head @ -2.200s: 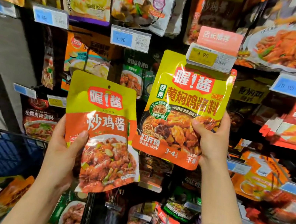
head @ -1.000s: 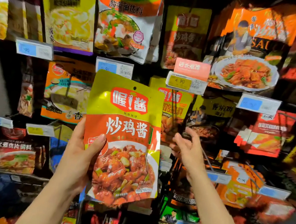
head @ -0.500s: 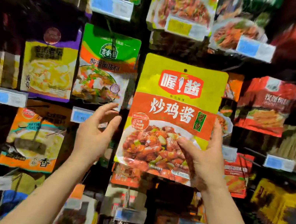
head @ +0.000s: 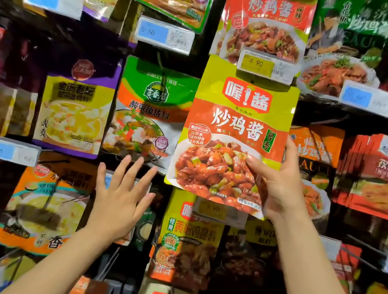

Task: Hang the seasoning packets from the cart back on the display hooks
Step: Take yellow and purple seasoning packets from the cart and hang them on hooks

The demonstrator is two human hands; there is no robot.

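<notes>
Both forearms are reaching up toward the display. Right hand point(head: 280, 186) is raised at the lower right corner of the yellow-and-orange seasoning packet point(head: 235, 138); left hand point(head: 118, 201) is hovering lower, palm toward the rack. Packet's top edge is sitting behind a yellow price tag point(head: 264, 65), so the hook is hidden; surrounding packets are blurring. Right fingers are pinching the packet, thumb in front. Left fingers are spreading apart, holding nothing.
</notes>
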